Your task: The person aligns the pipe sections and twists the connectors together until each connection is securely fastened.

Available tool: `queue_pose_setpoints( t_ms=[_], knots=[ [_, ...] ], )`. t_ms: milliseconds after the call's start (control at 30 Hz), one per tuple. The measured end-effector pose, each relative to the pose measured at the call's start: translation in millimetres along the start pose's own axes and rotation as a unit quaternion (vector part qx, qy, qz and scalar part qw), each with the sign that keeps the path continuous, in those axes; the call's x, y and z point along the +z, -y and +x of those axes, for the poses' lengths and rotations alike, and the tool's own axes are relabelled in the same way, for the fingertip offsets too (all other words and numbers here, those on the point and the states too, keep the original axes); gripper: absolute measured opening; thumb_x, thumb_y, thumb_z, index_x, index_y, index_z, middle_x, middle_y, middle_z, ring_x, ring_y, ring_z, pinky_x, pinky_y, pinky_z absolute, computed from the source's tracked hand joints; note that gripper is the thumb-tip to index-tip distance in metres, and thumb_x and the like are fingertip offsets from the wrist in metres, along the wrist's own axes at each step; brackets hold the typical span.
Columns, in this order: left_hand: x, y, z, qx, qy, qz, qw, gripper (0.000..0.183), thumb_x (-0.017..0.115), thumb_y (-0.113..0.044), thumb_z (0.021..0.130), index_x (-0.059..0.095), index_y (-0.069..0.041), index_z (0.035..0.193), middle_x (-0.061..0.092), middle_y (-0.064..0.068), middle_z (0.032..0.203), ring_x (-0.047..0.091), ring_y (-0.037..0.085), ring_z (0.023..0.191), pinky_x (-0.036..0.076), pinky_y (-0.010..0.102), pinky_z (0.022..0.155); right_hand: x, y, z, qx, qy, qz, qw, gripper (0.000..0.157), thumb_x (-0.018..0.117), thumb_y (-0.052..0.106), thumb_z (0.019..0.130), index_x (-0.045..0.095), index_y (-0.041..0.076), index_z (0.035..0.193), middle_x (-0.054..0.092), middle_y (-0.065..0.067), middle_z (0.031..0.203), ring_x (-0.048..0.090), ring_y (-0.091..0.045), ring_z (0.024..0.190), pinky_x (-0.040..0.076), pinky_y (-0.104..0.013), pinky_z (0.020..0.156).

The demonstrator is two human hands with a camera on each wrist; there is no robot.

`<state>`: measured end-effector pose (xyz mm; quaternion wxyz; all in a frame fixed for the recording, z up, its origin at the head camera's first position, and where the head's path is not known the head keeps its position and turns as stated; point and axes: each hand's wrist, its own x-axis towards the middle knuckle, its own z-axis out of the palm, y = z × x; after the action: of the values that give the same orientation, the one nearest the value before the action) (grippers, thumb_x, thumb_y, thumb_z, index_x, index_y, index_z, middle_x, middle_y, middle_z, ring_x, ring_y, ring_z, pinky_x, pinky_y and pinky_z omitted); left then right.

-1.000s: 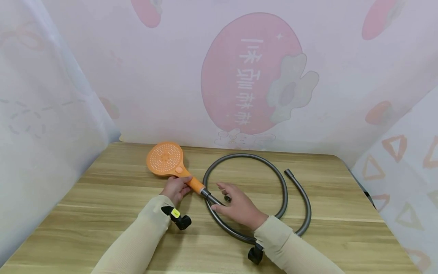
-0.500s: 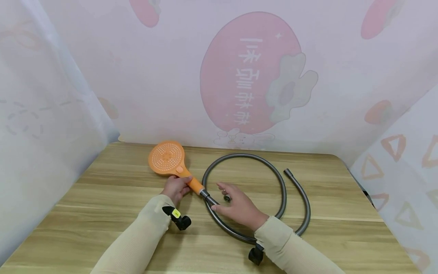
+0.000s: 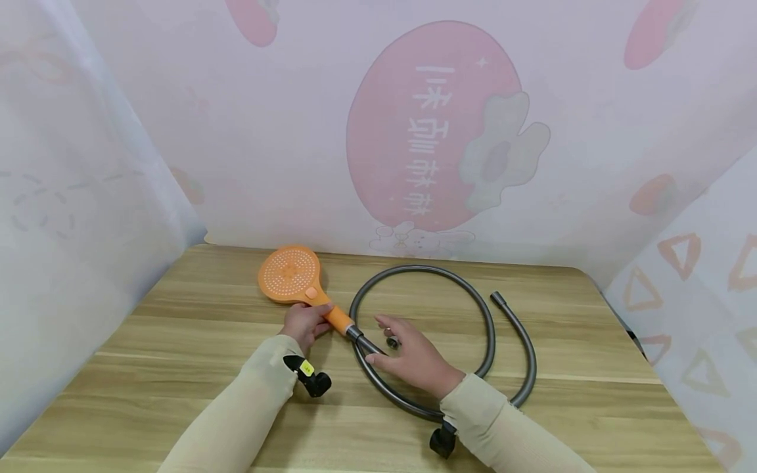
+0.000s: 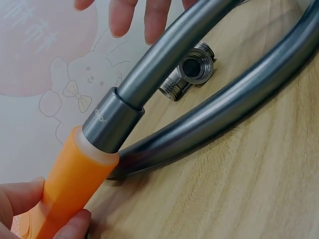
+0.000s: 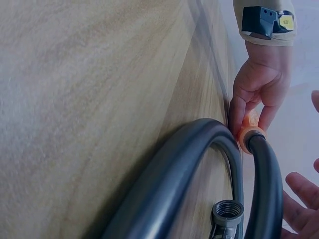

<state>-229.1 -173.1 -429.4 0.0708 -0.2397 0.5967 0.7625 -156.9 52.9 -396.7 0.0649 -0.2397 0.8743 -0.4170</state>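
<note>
An orange shower head with a perforated face lies at a slant on the left of the table. My left hand grips its handle between thumb and fingers. A dark grey shower hose joins the handle's lower end; its collar meets a pale ring there in the left wrist view. Beside the hose, just below that joint, my right hand hovers with fingers extended and parted, holding nothing. A small threaded metal fitting sits on the table, partly hidden by the right hand in the head view.
The hose makes a wide loop on the wooden table, and its free end points toward the back right. Printed curtains enclose the table's back and sides. Each wrist carries a black camera.
The shower head has shifted slightly to the right in my left hand's grip. Both hands stay almost where they were, and the hose loop looks the same.
</note>
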Motion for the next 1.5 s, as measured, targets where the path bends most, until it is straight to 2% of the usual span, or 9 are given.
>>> queue_pose_setpoints(
  t_ms=[133,300,567,833,1067,1267,1500],
  knots=[
    [0.6,0.3,1.4,0.005,-0.008,0.008,0.9999,0.052,0.060,-0.002,0.093,0.036,0.008,0.138,0.050,0.026,0.132,0.058,0.026,0.107,0.051,0.038,0.093,-0.6,0,0,0.000,0.001,-0.003,1.000,0.070,0.072,0.032,0.087,0.040,0.010,0.146,0.048,-0.014,0.142,0.051,-0.030,0.123,0.043,-0.049,0.100],
    [0.2,0.3,2.7,0.014,-0.020,0.026,0.9994,0.049,0.062,-0.004,0.093,0.040,0.008,0.136,0.053,0.025,0.129,0.060,0.026,0.103,0.050,0.041,0.093,-0.9,-1,-1,-0.003,0.003,-0.004,1.000,0.070,0.072,0.032,0.088,0.040,0.011,0.146,0.048,-0.012,0.142,0.051,-0.030,0.123,0.043,-0.049,0.099],
    [1.0,-0.5,1.2,0.014,-0.028,0.039,0.9988,0.049,0.062,-0.005,0.093,0.041,0.006,0.135,0.053,0.021,0.125,0.058,0.024,0.101,0.052,0.038,0.090,-1.4,0,-1,-0.003,0.003,-0.002,1.000,0.070,0.072,0.033,0.088,0.040,0.011,0.146,0.049,-0.010,0.141,0.052,-0.029,0.123,0.043,-0.048,0.099],
    [3.8,-1.7,-2.5,0.012,-0.034,0.045,0.9983,0.053,0.062,-0.005,0.093,0.036,0.006,0.138,0.048,0.022,0.130,0.054,0.029,0.113,0.049,0.039,0.096,-1.9,-1,-3,-0.005,0.004,0.004,1.000,0.070,0.071,0.033,0.088,0.041,0.010,0.146,0.050,-0.011,0.140,0.052,-0.030,0.123,0.042,-0.049,0.100],
    [7.1,-3.9,-6.7,0.015,-0.046,0.051,0.9975,0.054,0.063,-0.003,0.091,0.037,0.007,0.137,0.047,0.023,0.131,0.054,0.030,0.112,0.049,0.038,0.095,-1.9,-2,-4,-0.008,0.002,0.005,1.000,0.069,0.071,0.030,0.088,0.040,0.012,0.146,0.050,-0.011,0.140,0.051,-0.031,0.123,0.042,-0.049,0.100],
    [12.2,-1.5,-9.0,0.036,-0.049,0.043,0.9972,0.064,0.065,0.003,0.085,0.032,0.007,0.139,0.040,0.024,0.135,0.051,0.033,0.116,0.047,0.039,0.097,-1.7,-3,-4,-0.008,0.001,0.006,1.000,0.068,0.071,0.030,0.088,0.040,0.011,0.146,0.050,-0.013,0.139,0.052,-0.031,0.122,0.042,-0.049,0.100],
    [17.4,5.8,-13.5,0.071,-0.055,0.073,0.9933,0.068,0.068,0.003,0.082,0.030,0.006,0.137,0.038,0.022,0.132,0.046,0.030,0.110,0.044,0.036,0.091,-1.7,-2,-5,-0.006,0.003,0.012,1.000,0.069,0.071,0.029,0.088,0.040,0.010,0.146,0.050,-0.011,0.139,0.051,-0.031,0.123,0.042,-0.050,0.100]
  ],
)
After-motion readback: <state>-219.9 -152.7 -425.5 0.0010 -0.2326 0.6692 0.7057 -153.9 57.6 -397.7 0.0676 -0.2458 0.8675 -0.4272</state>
